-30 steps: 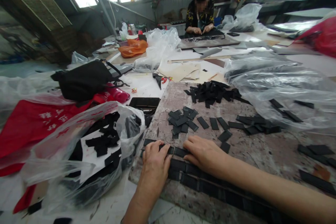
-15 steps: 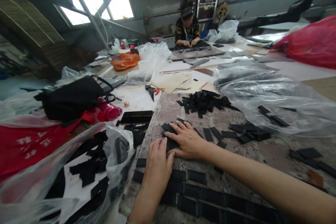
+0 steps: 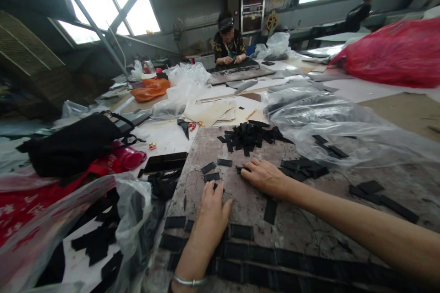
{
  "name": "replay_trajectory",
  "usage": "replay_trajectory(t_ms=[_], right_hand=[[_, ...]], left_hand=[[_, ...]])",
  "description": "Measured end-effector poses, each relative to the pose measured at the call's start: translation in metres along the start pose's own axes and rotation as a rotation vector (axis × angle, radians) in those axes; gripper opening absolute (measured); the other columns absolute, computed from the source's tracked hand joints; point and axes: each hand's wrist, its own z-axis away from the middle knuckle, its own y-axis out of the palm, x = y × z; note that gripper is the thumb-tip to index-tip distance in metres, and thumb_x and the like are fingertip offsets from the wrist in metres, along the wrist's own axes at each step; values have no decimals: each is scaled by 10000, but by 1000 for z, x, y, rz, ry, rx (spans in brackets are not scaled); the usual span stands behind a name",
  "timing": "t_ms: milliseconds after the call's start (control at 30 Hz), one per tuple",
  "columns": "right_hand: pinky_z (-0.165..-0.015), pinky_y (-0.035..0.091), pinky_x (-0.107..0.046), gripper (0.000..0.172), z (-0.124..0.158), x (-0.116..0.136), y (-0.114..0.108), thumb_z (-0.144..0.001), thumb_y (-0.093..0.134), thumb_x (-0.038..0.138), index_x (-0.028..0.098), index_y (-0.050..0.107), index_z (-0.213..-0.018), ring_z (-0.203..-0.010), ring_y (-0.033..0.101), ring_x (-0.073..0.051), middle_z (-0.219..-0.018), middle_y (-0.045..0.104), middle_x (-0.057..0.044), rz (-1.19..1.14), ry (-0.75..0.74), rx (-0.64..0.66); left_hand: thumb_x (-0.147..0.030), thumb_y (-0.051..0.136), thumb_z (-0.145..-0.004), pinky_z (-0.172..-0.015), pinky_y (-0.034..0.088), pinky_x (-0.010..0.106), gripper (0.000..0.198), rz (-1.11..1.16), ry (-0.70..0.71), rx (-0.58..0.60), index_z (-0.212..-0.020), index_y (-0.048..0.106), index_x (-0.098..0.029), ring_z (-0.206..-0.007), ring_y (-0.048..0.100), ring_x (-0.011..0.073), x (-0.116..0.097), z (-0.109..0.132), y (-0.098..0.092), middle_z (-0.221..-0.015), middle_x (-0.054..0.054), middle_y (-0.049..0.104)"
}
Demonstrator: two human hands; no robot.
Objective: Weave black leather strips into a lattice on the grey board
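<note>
The black pieces (image 3: 208, 167) are thought thin, light and bendy, best pinched by an edge; left hand (image 3: 210, 213) and right hand (image 3: 266, 176) are laid flat, nothing held.

One board (image 3: 247, 201) lay on the desk, with two hands on it: the left hand (image 3: 209, 213) and the right hand (image 3: 266, 177). One heap of black strips (image 3: 250, 136) sat at the board's far end. Three loose strips (image 3: 208, 167) lay near its left edge, and one single strip (image 3: 270, 210) lay mid-board. Left of the board were one black bag (image 3: 74, 144) and one bottle (image 3: 129, 158). One person (image 3: 228, 43) sat beyond it.
</note>
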Motion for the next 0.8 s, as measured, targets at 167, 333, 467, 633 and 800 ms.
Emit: replay_trajectory(t_ms=[167, 333, 467, 633, 800], right_hand=[[-624, 356, -281, 135, 23, -29, -11, -880, 459, 115, 128, 592, -895, -779, 486, -207, -820, 586, -87, 58, 133, -28], [-639, 350, -261, 108, 52, -26, -35, -872, 476, 167, 144, 580, -892, -797, 482, -193, -826, 576, -72, 41, 181, -48], [-627, 345, -259, 120, 81, -6, -46, -888, 457, 177, 159, 574, -865, -777, 468, -181, -821, 573, -66, -27, 31, -32], [-574, 327, -271, 121, 113, 9, -42, -884, 460, 152, 162, 580, -869, -730, 447, -186, -782, 567, -62, -49, -102, -40], [-598, 341, -282, 154, 122, 12, -40, -895, 437, 139, 154, 585, -857, -720, 442, -187, -764, 559, -63, -36, -84, -69]], left_hand=[[-256, 440, -838, -992, 379, 481, 417, 14, 57, -21, -1210, 525, -89, -1222, 419, 324, -27, 6, -1, -1280, 214, 473], [-247, 434, -856, -967, 429, 443, 371, 76, 169, 54, -1198, 526, -134, -1175, 477, 277, -52, 33, 7, -1236, 166, 521], [-190, 449, -848, -956, 440, 453, 319, 49, 206, 33, -1149, 550, -151, -1158, 482, 275, -67, 51, 12, -1194, 150, 541], [-157, 518, -816, -918, 460, 423, 263, -47, 285, 26, -1064, 601, -186, -1108, 475, 259, -87, 47, 17, -1118, 123, 544], [-122, 510, -810, -902, 439, 467, 238, -91, 257, -70, -995, 632, -207, -1054, 466, 263, -93, 18, 22, -1069, 109, 545]])
